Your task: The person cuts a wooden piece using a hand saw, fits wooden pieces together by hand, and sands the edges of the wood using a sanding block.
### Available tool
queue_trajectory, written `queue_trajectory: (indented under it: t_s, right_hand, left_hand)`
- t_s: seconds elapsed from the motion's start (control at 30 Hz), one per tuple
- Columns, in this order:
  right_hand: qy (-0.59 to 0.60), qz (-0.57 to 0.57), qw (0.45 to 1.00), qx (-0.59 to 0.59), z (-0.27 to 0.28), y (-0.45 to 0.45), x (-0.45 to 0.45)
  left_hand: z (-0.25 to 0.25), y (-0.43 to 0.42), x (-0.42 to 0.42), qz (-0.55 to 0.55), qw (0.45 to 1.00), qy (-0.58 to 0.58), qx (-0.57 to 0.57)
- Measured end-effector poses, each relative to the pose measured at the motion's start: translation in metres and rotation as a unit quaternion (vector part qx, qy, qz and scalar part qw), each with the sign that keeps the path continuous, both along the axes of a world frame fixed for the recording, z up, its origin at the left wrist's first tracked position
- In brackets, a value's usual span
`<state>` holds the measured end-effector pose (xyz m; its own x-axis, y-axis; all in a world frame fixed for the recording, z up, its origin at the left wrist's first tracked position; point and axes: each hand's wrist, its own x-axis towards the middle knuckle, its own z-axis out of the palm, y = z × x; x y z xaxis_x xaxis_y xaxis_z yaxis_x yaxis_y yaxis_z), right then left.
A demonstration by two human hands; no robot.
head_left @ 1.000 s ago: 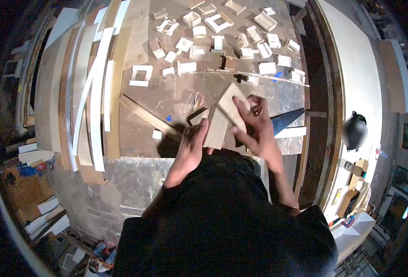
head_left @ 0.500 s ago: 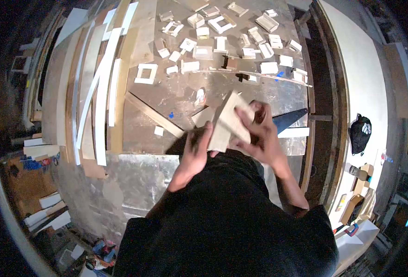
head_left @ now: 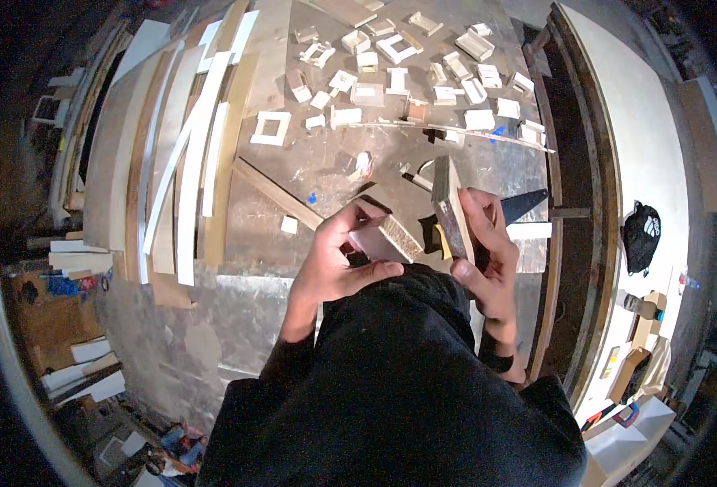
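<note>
Nearest the dark top (head_left: 391, 373), the left hand (head_left: 331, 258) had its thumb and fingers clamped on a wooden block (head_left: 379, 241), tilted with its rough end toward the right. Just right of it, apart from the block, the right hand (head_left: 492, 253) gripped a wooden board (head_left: 450, 213) on edge, thumb low and a finger high; how its other fingers closed could not be told. Both pieces were above the table's near edge, so a loosened thumb could probably drop either one, and bringing them together carelessly might pinch a fingertip. Farther right lay a dark saw blade (head_left: 525, 206), which a swing of the right wrist might catch. Left lay a wooden strip (head_left: 277, 191); beyond, small wooden assemblies (head_left: 399, 49) crowded the far table (head_left: 334, 166), where a tossed piece could knock them askew.
</note>
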<state>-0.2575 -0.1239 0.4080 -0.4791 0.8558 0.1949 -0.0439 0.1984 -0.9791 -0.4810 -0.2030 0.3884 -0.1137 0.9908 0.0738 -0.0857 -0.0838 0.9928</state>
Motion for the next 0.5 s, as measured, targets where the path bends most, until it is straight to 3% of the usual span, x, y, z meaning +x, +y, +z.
queue_trajectory:
  t_s: [0.07, 0.13, 0.3, 0.5]
  right_hand:
    - [0.032, 0.051, 0.998, 0.002, -0.001, -0.004, 0.007]
    - [0.026, 0.060, 0.998, 0.024, -0.002, -0.008, 0.012]
    - [-0.017, 0.103, 0.993, 0.059, 0.004, -0.015, 0.015]
    - [-0.068, 0.103, 0.991, 0.048, 0.020, -0.016, 0.009]
  left_hand:
    - [0.006, 0.000, -0.005, -0.050, 0.993, 0.080, 0.064]
    - [0.012, -0.005, -0.005, -0.083, 0.994, 0.045, 0.048]
    - [0.004, -0.018, -0.003, -0.049, 0.993, -0.078, -0.070]
    - [0.024, -0.017, 0.008, 0.018, 0.999, 0.001, -0.032]
